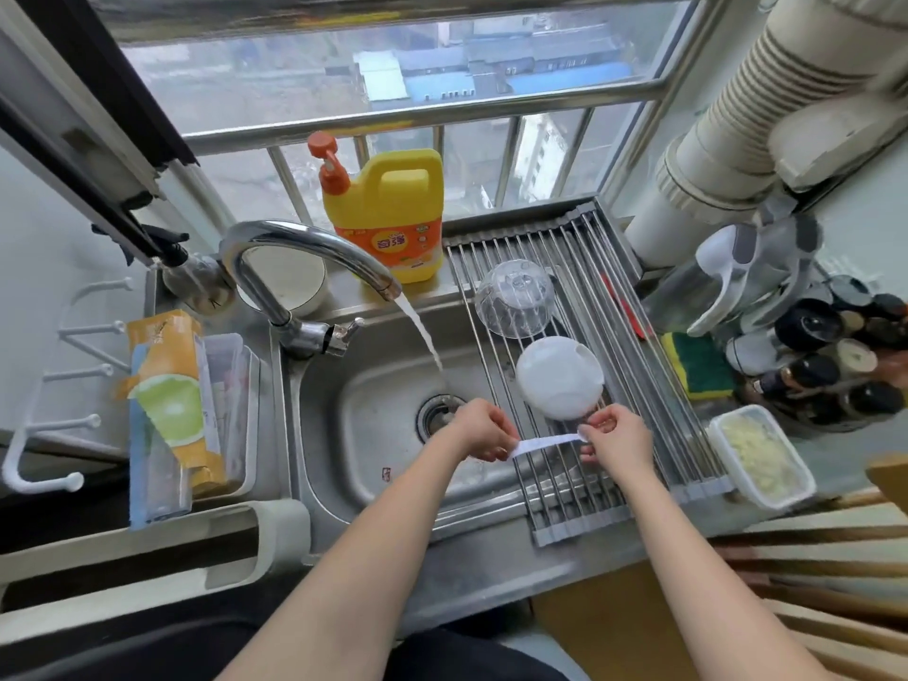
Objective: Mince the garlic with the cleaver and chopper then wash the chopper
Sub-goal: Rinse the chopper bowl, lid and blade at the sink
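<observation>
Two hands: left [484, 431], right [620, 439]. One white strip [545, 442] between them. One sink [373, 435], one tap [304, 248], one rack [653, 385]. On rack: one clear bowl [515, 297], one white lid [559, 377]. One soap bottle [393, 213]. One sponge [697, 366]. One tub [759, 457] of minced garlic. Spice jars clustered at the right, count unclear.

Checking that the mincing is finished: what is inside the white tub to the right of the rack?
The white tub holds a pale heap of minced garlic covering most of its floor. What lies beneath the heap is hidden.
</observation>
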Motion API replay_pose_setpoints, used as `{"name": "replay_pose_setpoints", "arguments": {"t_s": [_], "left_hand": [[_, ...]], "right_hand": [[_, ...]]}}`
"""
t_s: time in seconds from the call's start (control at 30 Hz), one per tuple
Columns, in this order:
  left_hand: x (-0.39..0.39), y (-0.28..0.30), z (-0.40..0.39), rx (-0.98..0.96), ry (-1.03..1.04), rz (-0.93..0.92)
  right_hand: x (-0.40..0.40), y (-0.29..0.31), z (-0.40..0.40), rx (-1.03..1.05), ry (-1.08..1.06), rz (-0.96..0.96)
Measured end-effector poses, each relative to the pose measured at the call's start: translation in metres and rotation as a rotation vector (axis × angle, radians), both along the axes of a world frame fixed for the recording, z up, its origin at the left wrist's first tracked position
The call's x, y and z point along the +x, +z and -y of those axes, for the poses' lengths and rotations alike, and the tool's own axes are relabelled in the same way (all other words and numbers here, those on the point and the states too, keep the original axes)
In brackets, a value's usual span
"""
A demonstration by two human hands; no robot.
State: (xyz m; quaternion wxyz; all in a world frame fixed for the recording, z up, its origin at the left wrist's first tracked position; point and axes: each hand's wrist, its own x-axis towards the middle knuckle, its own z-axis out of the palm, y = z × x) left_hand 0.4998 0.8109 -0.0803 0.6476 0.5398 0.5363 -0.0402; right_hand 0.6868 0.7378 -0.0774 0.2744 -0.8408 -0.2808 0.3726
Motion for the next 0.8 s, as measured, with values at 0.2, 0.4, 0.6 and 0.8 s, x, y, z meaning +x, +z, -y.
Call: {"name": "replay_pose_setpoints", "arguments": {"t_s": [0.2, 0.4, 0.6, 0.8], "left_hand": [[0.003, -0.004, 0.004, 0.182, 0.17, -0.043], [0.005, -0.006, -0.008, 0.306, 0.339, -0.06], [0.017, -0.008, -0.015, 0.302, 0.359, -0.068], [-0.008, -0.015, -0.026, 0.316, 0.508, -0.11]], "right_hand": [[-0.007, -0.009, -0.022, 0.046, -0.225, -0.204], [-0.017, -0.016, -0.04, 0.108, -0.115, -0.03], [-0.019, -0.017, -0.034, 0.137, -0.105, 0.149], [-0.069, 0.001, -0.029, 0.307, 0.335, 0.423]]}}
